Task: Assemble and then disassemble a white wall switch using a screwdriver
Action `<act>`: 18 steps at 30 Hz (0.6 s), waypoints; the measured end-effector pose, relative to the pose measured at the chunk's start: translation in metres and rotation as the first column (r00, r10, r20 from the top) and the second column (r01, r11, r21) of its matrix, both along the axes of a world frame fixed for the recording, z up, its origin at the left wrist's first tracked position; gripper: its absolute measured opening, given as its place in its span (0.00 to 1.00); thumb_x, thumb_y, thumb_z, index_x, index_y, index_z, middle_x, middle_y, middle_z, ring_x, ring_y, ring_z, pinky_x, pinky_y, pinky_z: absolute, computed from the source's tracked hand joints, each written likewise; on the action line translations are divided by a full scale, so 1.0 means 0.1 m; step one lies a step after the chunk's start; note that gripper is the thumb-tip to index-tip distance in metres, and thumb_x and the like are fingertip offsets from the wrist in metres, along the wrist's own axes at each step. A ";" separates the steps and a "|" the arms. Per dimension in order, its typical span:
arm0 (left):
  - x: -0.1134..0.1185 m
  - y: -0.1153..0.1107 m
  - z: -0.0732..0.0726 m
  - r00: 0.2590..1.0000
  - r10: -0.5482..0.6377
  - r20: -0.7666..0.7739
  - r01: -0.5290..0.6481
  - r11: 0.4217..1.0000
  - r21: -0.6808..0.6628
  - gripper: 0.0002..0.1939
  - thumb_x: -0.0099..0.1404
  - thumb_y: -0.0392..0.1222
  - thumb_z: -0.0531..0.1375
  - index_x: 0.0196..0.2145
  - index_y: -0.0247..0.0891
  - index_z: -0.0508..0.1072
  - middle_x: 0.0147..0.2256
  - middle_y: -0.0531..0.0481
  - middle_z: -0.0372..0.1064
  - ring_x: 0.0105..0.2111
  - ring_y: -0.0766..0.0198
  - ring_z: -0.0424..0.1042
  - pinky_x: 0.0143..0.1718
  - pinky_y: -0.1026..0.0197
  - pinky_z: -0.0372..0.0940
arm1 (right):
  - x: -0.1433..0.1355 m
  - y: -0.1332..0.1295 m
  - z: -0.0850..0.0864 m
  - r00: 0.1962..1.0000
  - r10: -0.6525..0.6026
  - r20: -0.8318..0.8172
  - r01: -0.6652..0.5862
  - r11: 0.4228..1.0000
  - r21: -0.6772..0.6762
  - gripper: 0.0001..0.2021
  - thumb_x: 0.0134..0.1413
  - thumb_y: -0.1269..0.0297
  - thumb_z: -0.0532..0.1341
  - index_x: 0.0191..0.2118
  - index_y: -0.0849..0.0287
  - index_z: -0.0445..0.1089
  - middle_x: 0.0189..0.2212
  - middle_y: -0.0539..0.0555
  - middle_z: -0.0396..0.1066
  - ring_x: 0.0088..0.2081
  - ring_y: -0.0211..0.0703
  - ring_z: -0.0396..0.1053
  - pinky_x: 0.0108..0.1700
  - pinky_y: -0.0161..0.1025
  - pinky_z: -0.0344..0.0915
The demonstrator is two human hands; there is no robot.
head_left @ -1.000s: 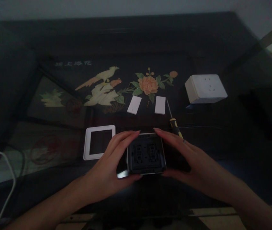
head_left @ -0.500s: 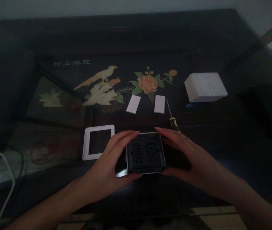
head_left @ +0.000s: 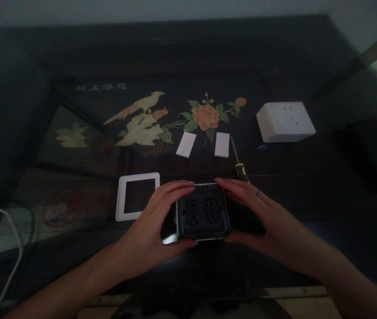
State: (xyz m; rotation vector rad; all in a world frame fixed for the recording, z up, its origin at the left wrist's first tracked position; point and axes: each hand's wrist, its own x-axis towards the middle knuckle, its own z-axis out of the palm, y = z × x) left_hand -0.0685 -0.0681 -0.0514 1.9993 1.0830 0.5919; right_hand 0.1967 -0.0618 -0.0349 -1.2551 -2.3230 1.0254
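Note:
Between my two hands is a wall switch body (head_left: pixel 202 212), square, with a dark inner face and a pale rim. My left hand (head_left: pixel 162 221) grips its left side, fingers on the far edge and thumb on the near edge. My right hand (head_left: pixel 258 212), with a ring on one finger, grips the right side the same way. A white square frame (head_left: pixel 121 198) lies flat at the left, partly behind my left hand. Two white switch rocker plates, one on the left (head_left: pixel 186 144) and one on the right (head_left: pixel 222 145), lie beyond the body.
A screwdriver (head_left: pixel 240 170) with a black and yellow handle lies beyond my right hand. A small screw (head_left: pixel 205 143) rests between the plates. A white boxed socket (head_left: pixel 288 119) stands at the back right. A white cable (head_left: pixel 17 248) runs along the left of the glossy dark table (head_left: pixel 175 53).
Both hands keep the same grip on the switch body. The whole view has shifted very slightly; nothing on the table has been moved.

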 end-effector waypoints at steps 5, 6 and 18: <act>-0.01 0.00 0.01 1.000 -0.011 -0.002 0.011 1.000 -0.004 0.40 0.58 0.39 0.68 0.63 0.49 0.53 0.62 0.43 0.55 0.63 0.50 0.57 0.64 0.46 0.57 | 0.02 -0.01 -0.01 1.000 0.018 -0.001 -0.018 1.000 0.022 0.42 0.51 0.69 0.68 0.67 0.48 0.47 0.66 0.57 0.57 0.65 0.50 0.59 0.63 0.49 0.63; -0.01 0.00 0.02 1.000 -0.015 -0.001 0.015 1.000 -0.006 0.40 0.58 0.39 0.68 0.63 0.49 0.53 0.62 0.43 0.55 0.63 0.51 0.57 0.64 0.46 0.57 | 0.02 -0.01 -0.01 1.000 0.022 -0.002 -0.022 0.999 0.030 0.42 0.51 0.69 0.68 0.67 0.48 0.47 0.67 0.57 0.57 0.65 0.51 0.59 0.63 0.50 0.63; -0.01 0.01 0.04 1.000 -0.014 -0.026 0.015 1.000 0.006 0.39 0.58 0.39 0.68 0.62 0.48 0.54 0.61 0.42 0.56 0.62 0.51 0.58 0.63 0.46 0.59 | 0.01 -0.01 0.02 0.999 0.022 0.025 -0.023 0.998 0.051 0.40 0.52 0.68 0.68 0.66 0.50 0.49 0.66 0.57 0.58 0.65 0.49 0.60 0.63 0.47 0.63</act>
